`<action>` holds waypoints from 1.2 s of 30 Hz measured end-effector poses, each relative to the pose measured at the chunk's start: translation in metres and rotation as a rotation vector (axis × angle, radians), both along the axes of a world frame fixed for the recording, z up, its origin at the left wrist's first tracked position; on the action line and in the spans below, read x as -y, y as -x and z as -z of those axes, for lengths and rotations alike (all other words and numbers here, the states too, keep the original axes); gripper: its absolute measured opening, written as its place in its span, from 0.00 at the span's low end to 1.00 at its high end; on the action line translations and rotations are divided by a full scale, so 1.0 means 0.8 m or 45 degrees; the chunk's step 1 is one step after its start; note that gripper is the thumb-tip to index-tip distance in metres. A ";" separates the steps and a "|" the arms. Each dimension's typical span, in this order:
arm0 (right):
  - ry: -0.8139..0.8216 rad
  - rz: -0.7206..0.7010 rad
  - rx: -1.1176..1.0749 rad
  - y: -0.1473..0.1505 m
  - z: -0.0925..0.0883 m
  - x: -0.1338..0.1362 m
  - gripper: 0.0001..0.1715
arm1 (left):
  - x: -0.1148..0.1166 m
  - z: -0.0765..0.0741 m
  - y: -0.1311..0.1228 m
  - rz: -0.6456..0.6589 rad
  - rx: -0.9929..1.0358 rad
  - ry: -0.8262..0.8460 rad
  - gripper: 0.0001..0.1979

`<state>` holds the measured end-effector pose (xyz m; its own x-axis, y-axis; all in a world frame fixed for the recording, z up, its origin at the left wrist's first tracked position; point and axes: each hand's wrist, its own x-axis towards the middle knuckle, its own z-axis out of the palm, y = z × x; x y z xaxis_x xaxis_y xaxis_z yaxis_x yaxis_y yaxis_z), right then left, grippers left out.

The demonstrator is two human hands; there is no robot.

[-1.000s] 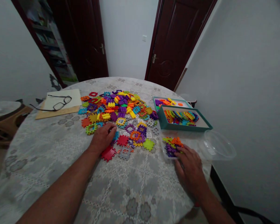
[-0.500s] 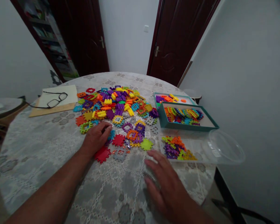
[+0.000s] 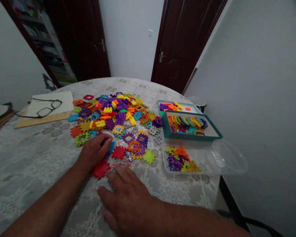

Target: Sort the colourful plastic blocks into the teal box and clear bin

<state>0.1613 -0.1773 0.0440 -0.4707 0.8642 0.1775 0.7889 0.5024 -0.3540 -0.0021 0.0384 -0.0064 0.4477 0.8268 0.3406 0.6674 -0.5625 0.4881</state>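
Toy pieces (image 3: 120,116) | right hand (image 3: 130,197) moved leftward to their near edge, fingers spread | left hand (image 3: 94,150), grip unclear

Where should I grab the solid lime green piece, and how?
I'd pinch the teeth on the near edge of the lime green piece, coming from your side. It seems to lie flat with teeth sticking out, bare tablecloth shows there, and a yellow piece sits close on its left.

Bare forearms (image 3: 53,199) here, both of them, uncovered right to the edge of view! Bare left hand (image 3: 95,150), bare right hand (image 3: 130,199) too, and the right's fingers (image 3: 116,180) are bluntly rounded.
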 end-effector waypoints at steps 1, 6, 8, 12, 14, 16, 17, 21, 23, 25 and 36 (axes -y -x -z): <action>-0.023 0.019 0.013 0.006 0.003 -0.007 0.31 | 0.001 0.000 0.000 0.009 0.002 0.001 0.17; -0.063 0.146 0.038 0.022 0.035 -0.038 0.27 | 0.002 -0.001 0.000 0.028 0.005 -0.025 0.18; -0.046 0.207 0.010 0.024 0.046 -0.043 0.29 | 0.003 0.001 0.000 0.041 0.013 -0.029 0.18; -0.078 0.357 0.009 0.023 0.059 -0.046 0.27 | 0.004 0.005 0.000 0.058 0.052 -0.029 0.18; -0.113 0.422 0.030 0.021 0.061 -0.049 0.22 | 0.004 0.006 0.000 0.060 0.075 -0.031 0.17; -0.152 0.483 0.033 0.019 0.063 -0.053 0.18 | 0.004 0.007 -0.001 0.077 0.089 -0.038 0.16; -0.173 0.519 0.029 0.017 0.064 -0.055 0.17 | 0.004 0.008 -0.001 0.088 0.093 -0.042 0.16; -0.244 0.595 0.019 0.012 0.065 -0.061 0.15 | 0.005 0.010 -0.002 0.110 0.101 -0.054 0.15; -0.265 0.582 0.021 0.010 0.065 -0.065 0.13 | 0.006 0.011 -0.002 0.115 0.112 -0.060 0.15; -0.279 0.572 0.025 0.009 0.065 -0.070 0.11 | 0.008 0.012 -0.001 0.127 0.125 -0.063 0.15; -0.449 0.582 -0.119 0.016 0.087 -0.102 0.10 | 0.012 0.012 -0.006 0.161 0.151 -0.097 0.12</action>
